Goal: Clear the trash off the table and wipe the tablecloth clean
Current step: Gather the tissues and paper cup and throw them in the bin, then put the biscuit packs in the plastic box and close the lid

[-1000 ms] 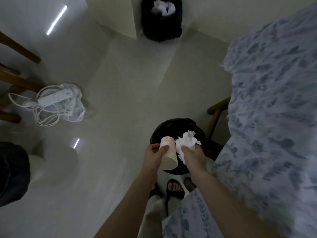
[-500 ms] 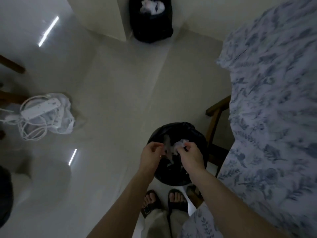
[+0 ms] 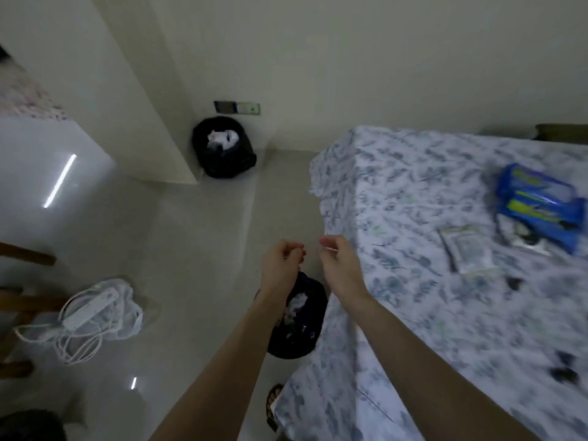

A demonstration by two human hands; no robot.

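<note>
My left hand (image 3: 281, 265) and my right hand (image 3: 340, 265) hang side by side above the floor, just left of the table's corner, fingers loosely curled with nothing in them. Below them a black-lined trash bin (image 3: 302, 326) stands against the table's edge, with white crumpled paper inside. The table carries a white tablecloth with blue leaf print (image 3: 413, 198). On it lie a blue wipes pack (image 3: 541, 202), a clear plastic packet (image 3: 467, 249) and small dark scraps (image 3: 563, 374) near the right edge.
A second black bin (image 3: 222, 148) holding white trash stands in the far corner by the wall. A white power strip with coiled cable (image 3: 89, 313) lies on the floor at left, near wooden chair legs (image 3: 25, 256). A sandalled foot (image 3: 273, 396) shows below.
The paper cup and crumpled tissue left my hands and dropped into the near bin. My view has lifted and swung right, bringing the tabletop into sight; both hands have risen, empty.
</note>
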